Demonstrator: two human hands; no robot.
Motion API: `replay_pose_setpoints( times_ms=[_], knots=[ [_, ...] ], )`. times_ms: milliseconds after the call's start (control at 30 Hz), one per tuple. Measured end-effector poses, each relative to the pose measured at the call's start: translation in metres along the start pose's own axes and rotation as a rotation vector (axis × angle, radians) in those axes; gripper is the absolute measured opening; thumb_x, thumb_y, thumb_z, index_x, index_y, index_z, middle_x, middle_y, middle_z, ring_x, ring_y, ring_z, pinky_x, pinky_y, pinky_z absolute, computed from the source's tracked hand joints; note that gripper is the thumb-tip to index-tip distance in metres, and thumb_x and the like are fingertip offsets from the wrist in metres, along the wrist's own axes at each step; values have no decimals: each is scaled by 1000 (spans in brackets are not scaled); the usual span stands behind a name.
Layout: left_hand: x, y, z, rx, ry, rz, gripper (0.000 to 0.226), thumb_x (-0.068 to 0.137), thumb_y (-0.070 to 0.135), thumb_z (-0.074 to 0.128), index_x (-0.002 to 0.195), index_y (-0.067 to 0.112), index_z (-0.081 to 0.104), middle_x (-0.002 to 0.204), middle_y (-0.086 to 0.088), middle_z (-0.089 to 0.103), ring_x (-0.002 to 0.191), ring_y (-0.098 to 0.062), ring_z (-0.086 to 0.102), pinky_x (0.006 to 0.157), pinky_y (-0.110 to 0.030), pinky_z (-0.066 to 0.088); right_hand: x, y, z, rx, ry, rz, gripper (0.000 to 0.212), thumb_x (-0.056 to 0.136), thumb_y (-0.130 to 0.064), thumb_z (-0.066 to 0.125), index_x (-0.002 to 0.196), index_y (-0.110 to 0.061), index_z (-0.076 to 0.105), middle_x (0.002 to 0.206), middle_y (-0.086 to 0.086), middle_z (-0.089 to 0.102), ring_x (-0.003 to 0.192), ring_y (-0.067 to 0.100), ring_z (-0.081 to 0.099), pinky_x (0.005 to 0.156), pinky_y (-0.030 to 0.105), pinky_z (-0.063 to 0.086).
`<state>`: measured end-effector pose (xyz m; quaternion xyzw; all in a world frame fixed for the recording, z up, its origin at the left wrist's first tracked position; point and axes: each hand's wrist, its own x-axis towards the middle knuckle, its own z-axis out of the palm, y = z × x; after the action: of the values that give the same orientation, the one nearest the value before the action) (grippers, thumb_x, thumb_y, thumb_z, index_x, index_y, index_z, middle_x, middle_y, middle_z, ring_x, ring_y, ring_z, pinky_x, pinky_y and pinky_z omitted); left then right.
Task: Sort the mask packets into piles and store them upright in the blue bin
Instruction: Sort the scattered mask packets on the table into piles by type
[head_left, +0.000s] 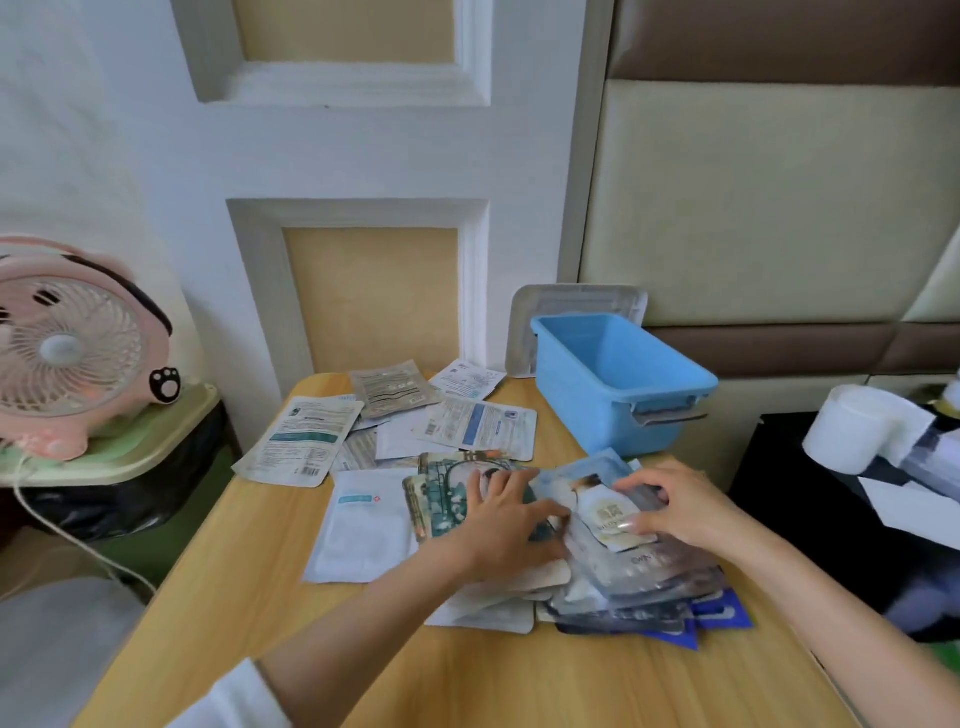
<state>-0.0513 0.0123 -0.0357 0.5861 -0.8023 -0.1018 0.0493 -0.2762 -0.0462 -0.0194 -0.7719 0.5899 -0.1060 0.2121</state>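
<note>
Several mask packets lie scattered over a small wooden table (467, 670). White and grey packets (306, 441) spread across the far left, and a white packet (358, 530) lies nearer. A heap of blue and dark packets (639, 592) sits at the right. My left hand (506, 525) lies on the packets in the middle with its fingers spread. My right hand (670, 506) pinches a pale blue packet with a figure (587, 493) at the top of the heap. The empty blue bin (618, 384) stands at the far right corner.
A grey lid (524, 332) leans on the wall behind the bin. A pink desk fan (78, 343) sits on a green stool at the left, its cord hanging down. A white roll (852, 431) and dark items lie to the right.
</note>
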Motion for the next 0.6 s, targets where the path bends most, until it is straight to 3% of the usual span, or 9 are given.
replay_pose_setpoints(
  times_ms=[67,133,233,300,400,500,600],
  knots=[
    [3,-9,-9,-63,31,-34,57,88,56,47,139,34,35,155,-2,12,143,-26,5,113,-58,-4,-1,-9,-3,-166,-10,23,45,75,-42,73,117,-38,59,126,-4,42,119,17,39,100,33,38],
    [5,-26,-18,-163,139,-150,64,86,58,48,142,32,31,154,-1,16,142,-25,12,115,-54,5,-3,-18,-5,-265,84,-9,39,79,-44,69,116,-34,60,131,-4,40,124,20,35,99,32,36],
    [9,-69,-33,-256,314,-367,61,89,51,49,141,22,33,149,-5,29,137,-25,26,114,-48,22,1,-43,-3,-10,256,-179,25,84,-34,66,108,-26,64,119,-6,51,113,15,49,89,27,39],
    [14,-100,-40,-281,388,-426,50,93,37,51,135,12,40,142,-9,41,130,-25,38,108,-43,33,18,-64,1,195,206,-202,22,85,-27,67,107,-23,65,114,-4,58,109,14,54,89,27,42],
    [29,-133,-44,-206,376,-369,39,92,22,55,127,8,47,134,-10,53,121,-26,50,100,-37,41,53,-92,9,393,69,-91,29,84,-25,68,113,-20,64,120,0,63,113,16,56,100,33,43],
    [53,-147,-49,-38,229,-257,61,87,31,63,139,13,36,147,-6,39,133,-24,38,110,-41,33,83,-106,16,431,18,-26,32,85,-27,66,116,-19,63,124,3,60,113,17,55,101,35,43],
    [76,-156,-46,121,4,-182,94,80,50,63,150,14,12,159,-3,4,146,-23,4,119,-47,5,99,-109,20,457,34,-14,27,86,-24,66,112,-18,64,120,2,62,104,14,56,98,37,47]
  ],
)
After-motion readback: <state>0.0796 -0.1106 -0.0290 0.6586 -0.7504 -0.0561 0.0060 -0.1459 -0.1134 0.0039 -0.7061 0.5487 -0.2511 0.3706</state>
